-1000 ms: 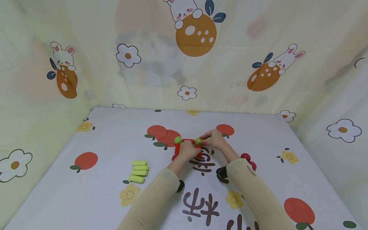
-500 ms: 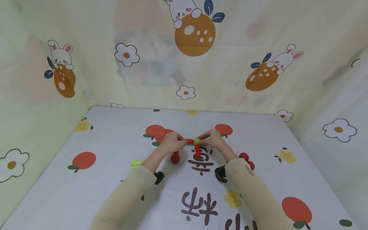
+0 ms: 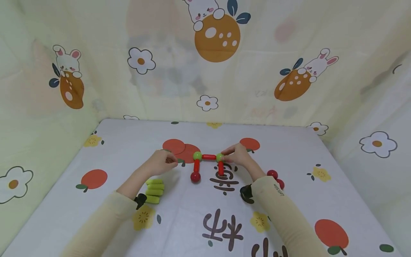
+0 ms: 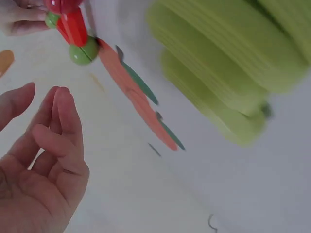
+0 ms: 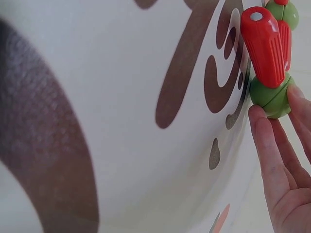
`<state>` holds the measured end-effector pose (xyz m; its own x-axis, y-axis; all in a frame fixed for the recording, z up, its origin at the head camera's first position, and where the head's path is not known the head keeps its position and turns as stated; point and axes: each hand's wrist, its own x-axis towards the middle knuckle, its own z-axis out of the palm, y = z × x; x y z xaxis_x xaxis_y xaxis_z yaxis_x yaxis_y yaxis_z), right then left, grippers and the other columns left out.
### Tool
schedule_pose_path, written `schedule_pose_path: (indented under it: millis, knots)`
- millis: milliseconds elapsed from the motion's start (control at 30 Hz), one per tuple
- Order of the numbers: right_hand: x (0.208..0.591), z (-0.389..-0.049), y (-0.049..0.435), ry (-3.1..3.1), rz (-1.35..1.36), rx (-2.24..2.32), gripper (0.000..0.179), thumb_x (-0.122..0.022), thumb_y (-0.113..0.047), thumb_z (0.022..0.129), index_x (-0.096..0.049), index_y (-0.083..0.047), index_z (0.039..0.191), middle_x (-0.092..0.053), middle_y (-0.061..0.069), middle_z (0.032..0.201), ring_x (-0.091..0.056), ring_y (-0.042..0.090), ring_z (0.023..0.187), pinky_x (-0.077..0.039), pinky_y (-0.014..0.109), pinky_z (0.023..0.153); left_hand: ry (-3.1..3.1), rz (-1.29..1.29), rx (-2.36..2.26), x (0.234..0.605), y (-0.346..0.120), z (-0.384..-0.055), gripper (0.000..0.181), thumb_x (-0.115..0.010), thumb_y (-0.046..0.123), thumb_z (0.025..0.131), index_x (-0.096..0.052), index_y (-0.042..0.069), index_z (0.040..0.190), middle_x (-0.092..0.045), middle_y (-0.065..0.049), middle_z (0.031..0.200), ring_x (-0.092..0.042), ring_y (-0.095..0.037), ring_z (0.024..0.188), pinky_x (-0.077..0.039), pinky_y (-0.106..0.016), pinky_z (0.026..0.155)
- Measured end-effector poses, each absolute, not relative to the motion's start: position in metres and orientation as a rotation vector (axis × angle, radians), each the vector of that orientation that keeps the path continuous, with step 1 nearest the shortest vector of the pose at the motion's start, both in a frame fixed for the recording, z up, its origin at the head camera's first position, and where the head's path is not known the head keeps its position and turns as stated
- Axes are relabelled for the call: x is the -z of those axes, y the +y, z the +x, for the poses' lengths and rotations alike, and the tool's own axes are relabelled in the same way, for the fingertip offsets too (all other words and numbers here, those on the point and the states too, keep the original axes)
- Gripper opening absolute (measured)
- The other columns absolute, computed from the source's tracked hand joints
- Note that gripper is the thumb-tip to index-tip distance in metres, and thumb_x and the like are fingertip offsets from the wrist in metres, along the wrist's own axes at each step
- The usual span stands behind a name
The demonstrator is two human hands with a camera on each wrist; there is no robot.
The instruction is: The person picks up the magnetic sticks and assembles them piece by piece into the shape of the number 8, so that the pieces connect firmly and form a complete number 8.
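Observation:
Red rods and balls form an open frame on the table. A red rod links two green balls. My right hand pinches the right green ball between thumb and fingers. From that ball a second red rod points toward me, its silver tip bare. The left green ball bears a third red rod, which ends in a red ball. My left hand hovers left of the frame, holding nothing; its fingers are loosely bent, thumb apart, in the left wrist view.
Several yellow-green rods lie in a row below my left hand. Two red balls sit beside my right forearm, partly behind the sleeve. The table's printed cloth meets hanging curtains at the back and sides.
My left hand has moved off the frame, first to the left green ball's corner, then away leftward, uncovering the left rod and red ball. My right hand stays on the right green ball.

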<state>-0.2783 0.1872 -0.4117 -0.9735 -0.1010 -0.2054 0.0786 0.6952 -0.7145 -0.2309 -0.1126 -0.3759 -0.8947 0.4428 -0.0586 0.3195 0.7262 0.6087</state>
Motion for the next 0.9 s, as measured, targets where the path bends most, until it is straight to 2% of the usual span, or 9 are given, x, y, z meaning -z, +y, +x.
schedule_pose_path:
  millis: [233, 533, 667, 900]
  knots:
    - [0.415, -0.280, 0.189, 2.689, -0.037, 1.155, 0.026, -0.073, -0.017, 0.078, -0.071, -0.007, 0.101, -0.065, 0.009, 0.100, -0.054, 0.022, 0.093, -0.047, 0.029, 0.073, 2.695, 0.570, -0.869, 0.389, -0.143, -0.222, 0.019, -0.062, 0.009, 0.085, -0.066, -0.002, 0.100, -0.063, -0.004, 0.085, -0.057, -0.019, 0.081, -0.048, -0.033, 0.074]
    - [0.415, -0.280, 0.188, 2.679, -0.027, 1.153, 0.026, -0.073, -0.018, 0.078, -0.070, -0.008, 0.102, -0.064, 0.009, 0.102, -0.054, 0.022, 0.092, -0.048, 0.028, 0.074, 2.618, 0.436, -0.792, 0.403, -0.170, -0.210, 0.024, -0.064, 0.019, 0.085, -0.068, 0.002, 0.101, -0.065, -0.006, 0.095, -0.058, -0.021, 0.089, -0.047, -0.037, 0.076]
    - [0.414, -0.280, 0.187, 2.680, -0.024, 1.152, 0.026, -0.073, -0.018, 0.078, -0.071, -0.008, 0.102, -0.064, 0.009, 0.102, -0.054, 0.022, 0.092, -0.048, 0.028, 0.073, 2.623, 0.400, -0.790, 0.406, -0.177, -0.207, 0.023, -0.064, 0.018, 0.085, -0.069, 0.001, 0.100, -0.066, -0.009, 0.097, -0.057, -0.024, 0.092, -0.047, -0.040, 0.078]
    - [0.415, -0.280, 0.189, 2.687, -0.022, 1.169, 0.024, -0.072, -0.017, 0.078, -0.071, -0.007, 0.101, -0.064, 0.010, 0.101, -0.055, 0.022, 0.090, -0.048, 0.028, 0.072, 2.641, 0.432, -0.802, 0.409, -0.180, -0.205, 0.020, -0.063, 0.013, 0.085, -0.069, 0.000, 0.099, -0.065, -0.008, 0.094, -0.058, -0.022, 0.088, -0.048, -0.038, 0.075]
